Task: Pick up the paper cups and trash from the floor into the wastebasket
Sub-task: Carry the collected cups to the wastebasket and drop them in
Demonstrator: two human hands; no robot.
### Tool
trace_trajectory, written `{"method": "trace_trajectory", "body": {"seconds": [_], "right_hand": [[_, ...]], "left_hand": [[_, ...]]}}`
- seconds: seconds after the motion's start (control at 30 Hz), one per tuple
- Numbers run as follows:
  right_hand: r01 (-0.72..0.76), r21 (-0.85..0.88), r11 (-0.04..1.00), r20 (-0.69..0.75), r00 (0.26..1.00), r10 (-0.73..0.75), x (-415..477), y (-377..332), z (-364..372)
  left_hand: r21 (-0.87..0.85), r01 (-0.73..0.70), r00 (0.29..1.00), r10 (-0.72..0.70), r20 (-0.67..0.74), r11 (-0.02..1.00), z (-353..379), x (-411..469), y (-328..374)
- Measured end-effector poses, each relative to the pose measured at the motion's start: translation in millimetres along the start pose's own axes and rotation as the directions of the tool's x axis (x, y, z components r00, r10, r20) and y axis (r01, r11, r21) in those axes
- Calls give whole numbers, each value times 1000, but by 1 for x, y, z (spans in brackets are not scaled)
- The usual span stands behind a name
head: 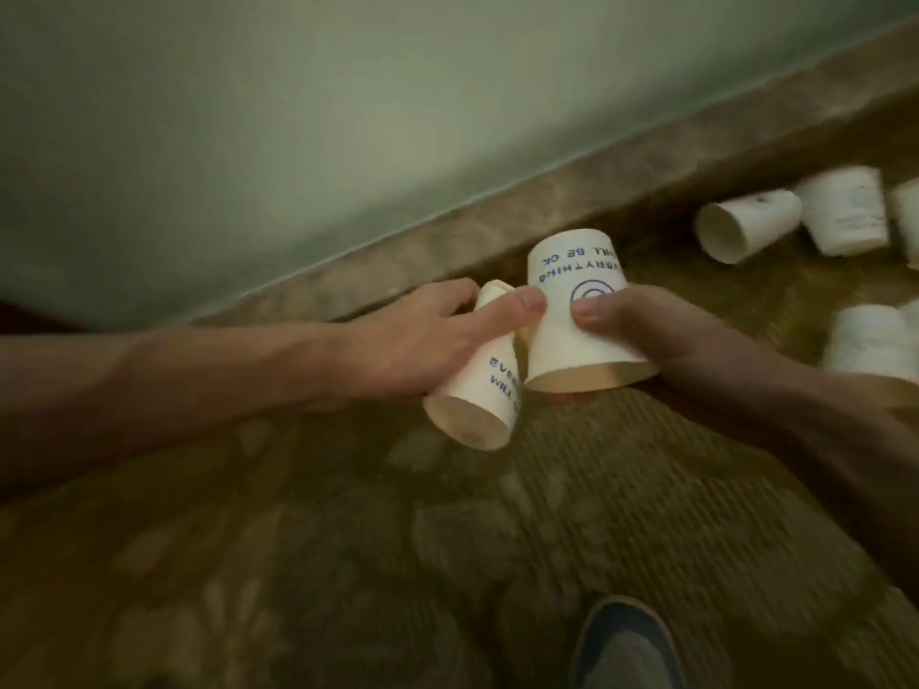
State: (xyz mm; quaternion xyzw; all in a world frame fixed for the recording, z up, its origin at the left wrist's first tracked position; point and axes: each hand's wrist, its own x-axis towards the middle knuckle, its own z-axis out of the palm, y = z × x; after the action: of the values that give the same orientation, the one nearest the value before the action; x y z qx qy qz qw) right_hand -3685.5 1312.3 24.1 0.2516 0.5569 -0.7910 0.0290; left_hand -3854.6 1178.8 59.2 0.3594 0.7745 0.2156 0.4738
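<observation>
The left hand (422, 335) is reached in from the left edge on a bare, outstretched forearm. Its thumb is laid across a tilted white paper cup with blue lettering (477, 395) and its fingers are curled behind it. That cup's mouth is pointed down toward the camera. The right hand (656, 330) is brought in from the lower right and is gripped round a second white printed paper cup (567, 340), held base-up so the print reads upside down. The thumb is pressed on the front and the fingers are hidden behind. Both held cups are kept just beside each other, above the brown patterned carpet floor (348, 539). Loose white paper cups (746, 226) are left lying on the floor at right, blurred and partly cut off. A dark blue shoe (626, 643) is cropped at the bottom.
</observation>
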Motion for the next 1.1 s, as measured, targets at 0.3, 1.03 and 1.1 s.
{"method": "trace_trajectory", "body": {"seconds": [0.3,1.03,1.1], "right_hand": [[409,-417,812,513,843,-161,49,-109,262],[836,-462,296,886,446,124,-1,70,787],[831,-481,279,876,450,171,2,99,784]], "left_hand": [[-78,68,756,-102,-647,995,-132,-254,-105],[-545,372,321,-655,-684,751,-47,-664,-437],[-606,334,401,-691,-602,722,-33,-654,-460]]}}
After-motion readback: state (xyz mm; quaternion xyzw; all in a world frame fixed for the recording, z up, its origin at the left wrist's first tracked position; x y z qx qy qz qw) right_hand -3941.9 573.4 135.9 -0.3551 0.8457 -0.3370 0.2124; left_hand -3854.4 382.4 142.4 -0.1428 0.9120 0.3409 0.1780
